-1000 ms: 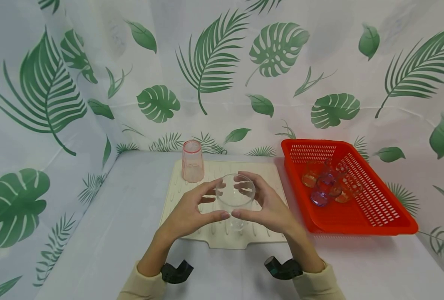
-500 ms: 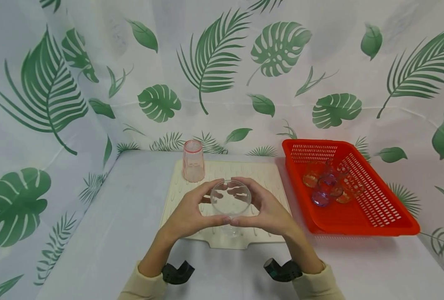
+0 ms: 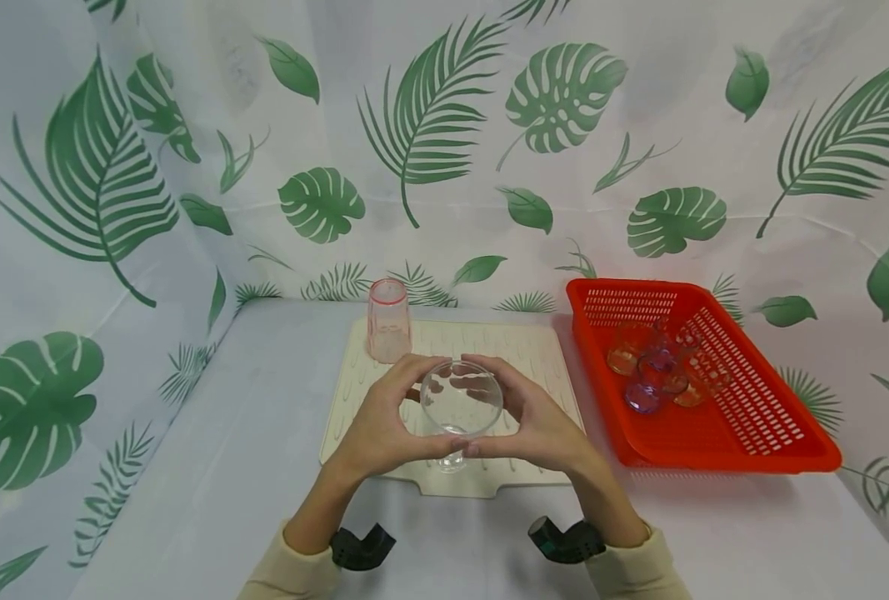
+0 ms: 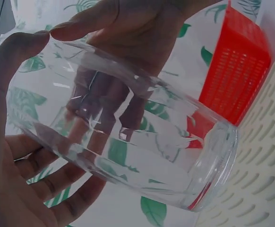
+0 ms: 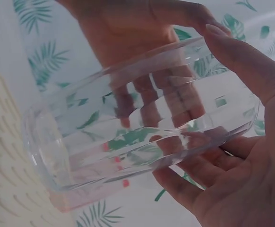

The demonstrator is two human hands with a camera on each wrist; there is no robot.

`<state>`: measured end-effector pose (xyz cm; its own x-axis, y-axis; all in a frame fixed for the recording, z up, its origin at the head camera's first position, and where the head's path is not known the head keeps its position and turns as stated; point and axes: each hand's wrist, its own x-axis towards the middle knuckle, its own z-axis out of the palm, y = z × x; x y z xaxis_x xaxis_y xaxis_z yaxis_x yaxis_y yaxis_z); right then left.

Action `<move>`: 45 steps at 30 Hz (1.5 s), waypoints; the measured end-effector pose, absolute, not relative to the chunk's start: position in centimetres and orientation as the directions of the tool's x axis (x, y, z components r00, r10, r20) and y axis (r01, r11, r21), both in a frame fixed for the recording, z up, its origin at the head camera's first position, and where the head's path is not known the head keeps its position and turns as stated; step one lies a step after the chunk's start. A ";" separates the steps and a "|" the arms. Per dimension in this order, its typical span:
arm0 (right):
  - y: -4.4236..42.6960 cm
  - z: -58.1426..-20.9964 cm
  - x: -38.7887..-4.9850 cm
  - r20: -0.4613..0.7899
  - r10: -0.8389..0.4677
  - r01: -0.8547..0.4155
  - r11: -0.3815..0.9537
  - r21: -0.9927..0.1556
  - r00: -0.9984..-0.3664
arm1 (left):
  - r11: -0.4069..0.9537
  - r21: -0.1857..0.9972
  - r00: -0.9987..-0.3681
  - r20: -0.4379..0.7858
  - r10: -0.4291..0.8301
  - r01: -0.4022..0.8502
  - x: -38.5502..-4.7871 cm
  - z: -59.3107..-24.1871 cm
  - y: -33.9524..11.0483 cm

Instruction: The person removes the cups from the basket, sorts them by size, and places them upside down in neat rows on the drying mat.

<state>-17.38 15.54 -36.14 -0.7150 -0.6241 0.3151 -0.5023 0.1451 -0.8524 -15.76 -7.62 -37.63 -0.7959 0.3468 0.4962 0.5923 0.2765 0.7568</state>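
Observation:
A clear, faceted drinking glass (image 3: 461,414) is held between both hands, its open rim up toward the head camera. My left hand (image 3: 382,423) curls round its left side near the rim. From the other side my right hand (image 3: 547,422) grips it, and the two thumbs meet at the near side. Both wrist views show the glass base near the cream ridged mat (image 3: 492,337); whether they touch I cannot tell. On the mat's back left corner stands a pink-tinted glass (image 3: 389,329).
To the right, a red perforated basket (image 3: 721,458) holds several tinted glasses (image 3: 642,396), some purple and some amber, lying together. The white table surface (image 3: 264,392) runs along the left. A leaf-patterned sheet (image 3: 444,208) rises behind the mat.
The clear glass and the hands round it have shifted slightly nearer and to the left. The thumbs have come together. The pink glass and the basket have stayed in place.

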 end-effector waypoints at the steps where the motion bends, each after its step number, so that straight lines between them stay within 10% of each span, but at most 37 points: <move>1: 15.5 -36.2 -17.4 0.316 -0.625 -0.502 0.142 -0.853 -0.714 | 0.276 0.750 -0.790 0.508 0.342 0.602 -15.8 -37.6 -7.6; 26: 13.8 -41.5 -19.9 -0.004 -0.729 -0.327 0.313 -0.892 -0.685 | 0.261 0.737 -0.781 0.567 0.263 0.623 -15.9 -36.8 -8.7; 45: 14.2 -41.4 -20.1 0.066 -0.712 -0.349 0.260 -0.900 -0.699 | 0.240 0.752 -0.789 0.574 0.221 0.614 -16.1 -36.5 -10.8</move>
<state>-20.14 14.22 -41.44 -0.6993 -0.7118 0.0658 -0.3491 0.2597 -0.9004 -16.09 -10.77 -36.48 -0.7885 0.2212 0.5739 0.6144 0.2400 0.7516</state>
